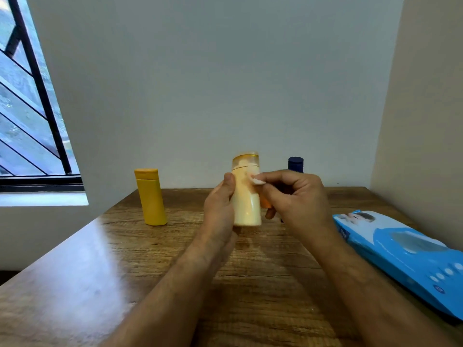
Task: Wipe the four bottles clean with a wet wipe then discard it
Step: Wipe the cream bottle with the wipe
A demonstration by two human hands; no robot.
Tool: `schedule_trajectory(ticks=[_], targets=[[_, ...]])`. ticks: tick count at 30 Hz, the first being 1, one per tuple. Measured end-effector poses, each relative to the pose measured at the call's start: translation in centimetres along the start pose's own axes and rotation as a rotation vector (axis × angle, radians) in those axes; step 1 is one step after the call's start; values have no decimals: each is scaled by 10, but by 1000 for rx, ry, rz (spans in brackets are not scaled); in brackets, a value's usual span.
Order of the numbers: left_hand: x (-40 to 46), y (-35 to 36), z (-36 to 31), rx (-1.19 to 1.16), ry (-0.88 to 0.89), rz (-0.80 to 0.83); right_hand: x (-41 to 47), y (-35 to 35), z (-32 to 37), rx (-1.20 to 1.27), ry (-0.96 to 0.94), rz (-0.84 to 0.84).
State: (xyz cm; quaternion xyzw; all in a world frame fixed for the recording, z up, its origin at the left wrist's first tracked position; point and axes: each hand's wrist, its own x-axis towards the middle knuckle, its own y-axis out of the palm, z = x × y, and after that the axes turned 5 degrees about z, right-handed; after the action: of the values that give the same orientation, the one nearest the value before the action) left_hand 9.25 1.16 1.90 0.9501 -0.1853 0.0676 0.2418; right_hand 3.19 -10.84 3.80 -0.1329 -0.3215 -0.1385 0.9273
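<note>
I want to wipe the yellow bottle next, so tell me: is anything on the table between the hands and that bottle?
Nothing visible blocks it. The yellow bottle stands alone left of the left hand, with bare table between. The left hand grips the cream bottle; the right hand pinches the wet wipe.

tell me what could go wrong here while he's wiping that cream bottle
1. The left hand holds the cream bottle off the table by one side only; pressure from the wipe pinched in the right hand could make it slip.
2. The right hand works just in front of the blue-capped bottle; a wide stroke might knock it over.
3. The yellow bottle looks tilted, so a bump to the table might topple it.
</note>
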Motion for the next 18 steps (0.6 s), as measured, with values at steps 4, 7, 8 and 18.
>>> schedule_trajectory(ticks=[4,7,8,18], targets=[[4,-4,-4,-124,83,-54,-1,-3,2,11,23,231],[5,-6,-5,-124,120,-58,-2,-5,2,-4,57,313],[4,-6,-5,-103,112,-45,-2,-5,2,2,56,303],[-14,5,0,182,36,290,1,-4,4,162,73,84]])
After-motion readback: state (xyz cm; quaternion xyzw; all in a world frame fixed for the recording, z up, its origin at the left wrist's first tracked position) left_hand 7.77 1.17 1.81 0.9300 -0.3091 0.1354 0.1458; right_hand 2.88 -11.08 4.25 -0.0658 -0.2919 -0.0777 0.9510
